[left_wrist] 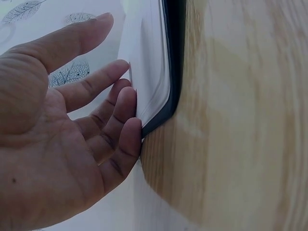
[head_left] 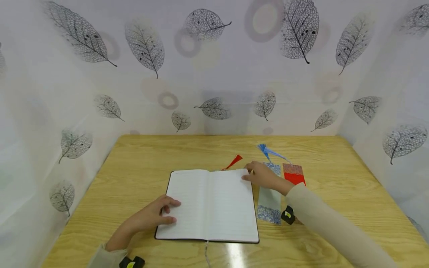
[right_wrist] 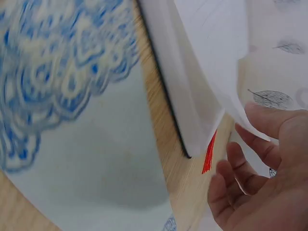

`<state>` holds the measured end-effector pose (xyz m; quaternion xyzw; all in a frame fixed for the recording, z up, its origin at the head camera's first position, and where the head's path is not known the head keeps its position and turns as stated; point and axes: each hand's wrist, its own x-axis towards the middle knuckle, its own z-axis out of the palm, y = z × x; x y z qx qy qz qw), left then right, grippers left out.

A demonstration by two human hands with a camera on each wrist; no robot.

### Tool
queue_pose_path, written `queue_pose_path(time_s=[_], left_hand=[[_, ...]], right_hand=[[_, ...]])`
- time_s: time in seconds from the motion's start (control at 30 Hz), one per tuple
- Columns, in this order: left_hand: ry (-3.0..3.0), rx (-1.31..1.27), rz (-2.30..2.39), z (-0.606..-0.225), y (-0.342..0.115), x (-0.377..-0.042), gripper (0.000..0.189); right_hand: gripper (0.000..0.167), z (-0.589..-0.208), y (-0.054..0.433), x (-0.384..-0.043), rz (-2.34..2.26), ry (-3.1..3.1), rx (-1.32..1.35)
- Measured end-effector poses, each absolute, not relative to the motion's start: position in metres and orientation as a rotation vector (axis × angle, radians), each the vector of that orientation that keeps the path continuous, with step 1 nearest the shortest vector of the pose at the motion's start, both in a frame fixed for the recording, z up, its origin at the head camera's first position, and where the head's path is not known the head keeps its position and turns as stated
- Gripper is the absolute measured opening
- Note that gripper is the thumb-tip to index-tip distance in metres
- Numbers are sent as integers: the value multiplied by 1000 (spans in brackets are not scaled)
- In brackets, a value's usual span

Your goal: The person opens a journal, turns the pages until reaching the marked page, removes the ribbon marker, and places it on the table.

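Observation:
An open notebook with blank ruled pages and a dark cover lies in the middle of the wooden table. At its top right corner my right hand pinches a page between thumb and index finger, and the corner is lifted and curved in the right wrist view. My left hand is at the notebook's left edge, thumb and index finger apart over the left page. In the left wrist view its other fingertips touch the side of the pages, loosely bent.
Right of the notebook lies a blue-and-white patterned bookmark, partly under my right arm, with a blue tassel. Beside it is a red bookmark. A red tassel sticks out behind the notebook. A thin ribbon hangs toward the front.

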<state>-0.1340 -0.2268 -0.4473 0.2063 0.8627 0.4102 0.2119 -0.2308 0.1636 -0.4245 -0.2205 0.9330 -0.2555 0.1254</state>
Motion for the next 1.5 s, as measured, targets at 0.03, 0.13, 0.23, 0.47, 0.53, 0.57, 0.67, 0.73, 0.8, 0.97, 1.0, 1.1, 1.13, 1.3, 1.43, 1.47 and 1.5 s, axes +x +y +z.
queue_pose_path(time_s=[0.03, 0.13, 0.23, 0.47, 0.53, 0.57, 0.67, 0.73, 0.8, 0.97, 1.0, 1.1, 1.13, 1.3, 1.43, 1.47, 1.5], left_hand=[[2394, 576, 1142, -447, -227, -134, 50], [2378, 557, 1160, -448, -229, -133, 50], [2366, 536, 1172, -448, -231, -132, 51], [2351, 522, 1178, -448, -235, -130, 53], [2351, 528, 1186, -447, -236, -129, 55], [2350, 533, 1193, -447, -237, -129, 56], [2342, 554, 1220, -446, -237, -128, 60], [2344, 563, 1232, -446, -238, -127, 62], [2345, 563, 1244, -447, -238, -126, 62], [2345, 516, 1265, -449, -241, -124, 62], [2340, 504, 1272, -449, -242, -123, 62], [2328, 484, 1286, -448, -245, -122, 61], [2329, 484, 1290, -448, -246, -121, 60], [2354, 488, 1298, -446, -251, -119, 57], [2377, 501, 1291, -444, -256, -119, 55], [2380, 503, 1287, -443, -258, -120, 54], [2385, 506, 1282, -442, -259, -120, 54]], right_hand=[[26, -424, 166, -230, -821, 2668, -622], [26, -423, 174, -226, -1028, 2498, -565], [39, -423, 181, -219, -1207, 2323, -520], [59, -418, 173, -197, -1525, 2000, -370], [61, -416, 165, -192, -1526, 1960, -389], [62, -416, 160, -190, -1515, 1951, -398], [66, -417, 146, -182, -1451, 1951, -436], [69, -417, 138, -178, -1413, 1955, -450], [70, -418, 129, -173, -1388, 1963, -464], [73, -425, 104, -165, -1355, 1970, -483], [74, -427, 100, -164, -1342, 1976, -490], [77, -433, 87, -160, -1293, 2011, -498], [77, -435, 83, -159, -1273, 2031, -505], [76, -439, 66, -155, -1155, 2179, -537], [77, -441, 56, -154, -1004, 2333, -565], [77, -442, 54, -154, -956, 2372, -582], [77, -441, 52, -153, -906, 2408, -602]])
